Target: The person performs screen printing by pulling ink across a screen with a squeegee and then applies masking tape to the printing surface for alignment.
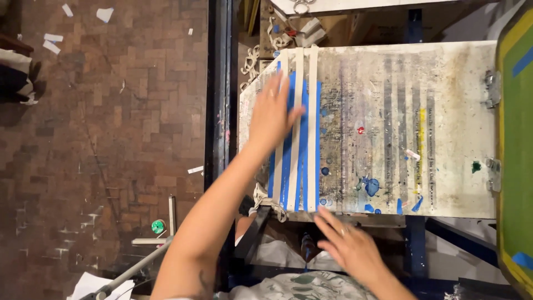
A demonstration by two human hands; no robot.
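Observation:
My left hand lies flat, fingers spread, on cream fabric strips laid side by side over blue-inked bands on a paint-stained white printing board. My right hand hovers open just below the board's near edge, close to the strips' lower ends, holding nothing. The strips run lengthwise across the board's left part.
A screen frame with green and yellow mesh stands hinged at the board's right edge. More strips and scissors lie on a surface beyond the board. A dark metal post borders the brick floor, scattered with paper scraps.

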